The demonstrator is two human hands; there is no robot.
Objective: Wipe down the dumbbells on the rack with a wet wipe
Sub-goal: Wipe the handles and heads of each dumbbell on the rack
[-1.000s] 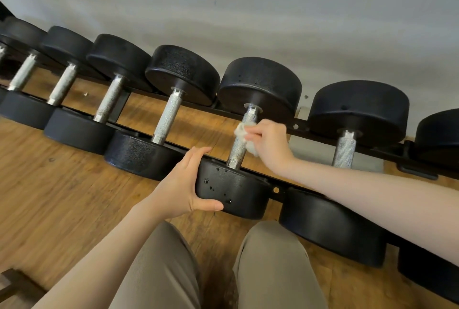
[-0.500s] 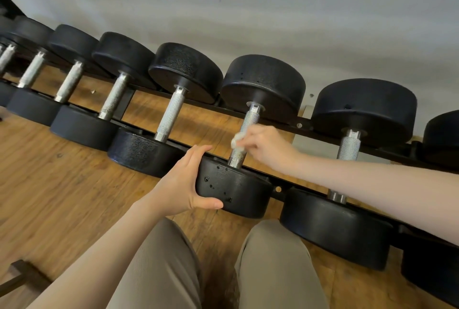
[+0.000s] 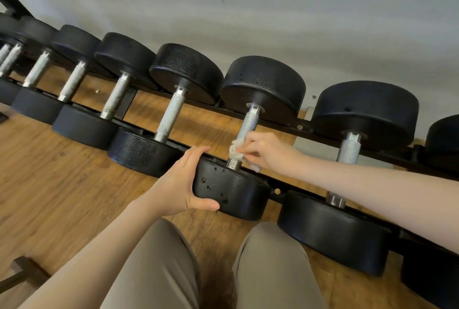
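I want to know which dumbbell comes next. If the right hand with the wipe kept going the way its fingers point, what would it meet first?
The right hand points leftward across the knurled handle. Past the wipe and that handle, the left hand's fingertips on the near weight head look closest, though depth is unclear.

You've got a black rack [image 3: 301, 127] running left to right over the wooden floor [image 3: 49, 184], its two rails carrying a row of black dumbbells [image 3: 171, 110] with knurled silver handles, heads near and far.
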